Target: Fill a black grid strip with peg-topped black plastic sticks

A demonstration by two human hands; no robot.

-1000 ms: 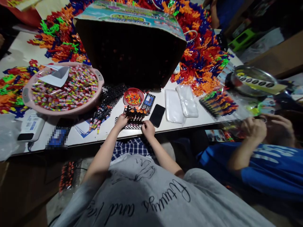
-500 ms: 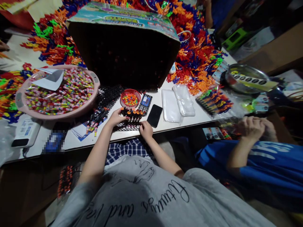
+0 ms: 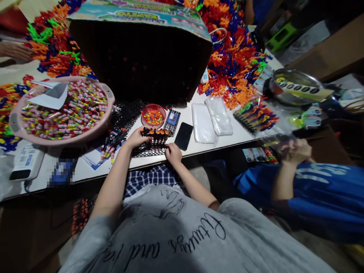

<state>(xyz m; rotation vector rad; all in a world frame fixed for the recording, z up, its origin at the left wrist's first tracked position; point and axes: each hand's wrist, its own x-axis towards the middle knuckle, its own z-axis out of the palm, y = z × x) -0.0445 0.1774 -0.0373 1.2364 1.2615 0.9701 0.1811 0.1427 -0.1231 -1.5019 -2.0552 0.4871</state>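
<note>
My left hand [image 3: 137, 138] is closed round the left end of a row of black plastic pieces [image 3: 157, 133] topped with orange discs. The row stands tilted above a black perforated tray [image 3: 149, 151] at the table's front edge. At that tray's right end, my right hand [image 3: 173, 152] is closed with its fingertips on the edge. The palm hides part of what it pinches. Just behind the row are a red basket [image 3: 143, 122] of small colourful candies and a second black perforated tray with a blue card [image 3: 172, 118]. A black phone [image 3: 184, 135] lies right of my hands.
A pink tub [image 3: 111, 99] of wrapped candy tubes stands left. Behind is a big open carton [image 3: 167, 28] amid heaped colourful plastic figures [image 3: 224, 49]. Clear plastic bags [image 3: 203, 123] lie right. A co-worker's hands [image 3: 297, 151] work at the right; another person's hand [image 3: 17, 51] shows far left.
The view has shifted slightly. My hands stay at the row and tray, with the row's orange discs now facing me more. The far-left person's hand has come further into view.
</note>
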